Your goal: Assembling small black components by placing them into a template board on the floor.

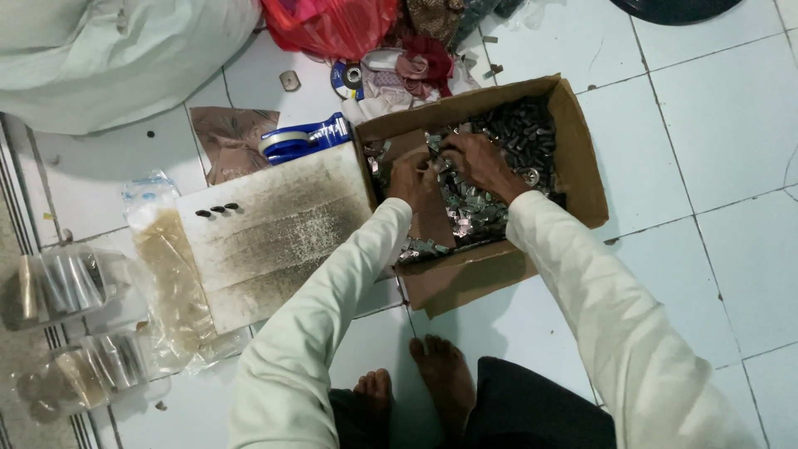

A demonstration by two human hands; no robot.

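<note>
An open cardboard box sits on the tiled floor, filled with several small shiny metal pieces and darker ones at its far end. Both my hands are inside it. My left hand rests on the metal pieces near the box's left side, fingers curled down into them. My right hand lies over the pile in the middle, fingers spread and digging in. What the fingers hold is hidden. Pale long sleeves cover both arms.
A dirty white board with three dark pieces lies left of the box. A blue tape dispenser, clear plastic bags, a red bag, cloth scraps and a big pale sack surround it. My bare feet are below.
</note>
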